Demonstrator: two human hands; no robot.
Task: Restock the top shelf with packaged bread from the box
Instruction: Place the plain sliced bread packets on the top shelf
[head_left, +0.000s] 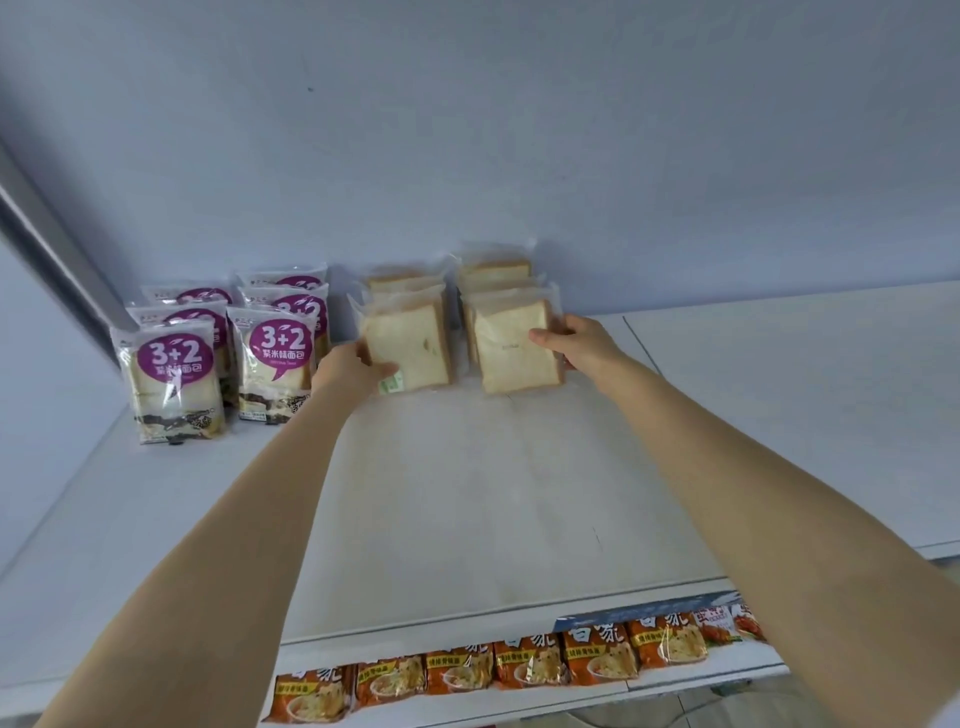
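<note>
Packaged bread (410, 340) and a second pack (511, 345) stand on the top shelf (467, 493), gripped by my left hand (350, 366) and right hand (576, 340); released leaning, either could topple forward.

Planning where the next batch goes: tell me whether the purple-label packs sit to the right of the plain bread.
No, the purple-label packs stand to the left of the plain bread.

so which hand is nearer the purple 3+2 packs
Left. The left hand grips the left clear bread pack, right beside the purple 3+2 packs; the right hand holds the right clear pack, farther off.
</note>
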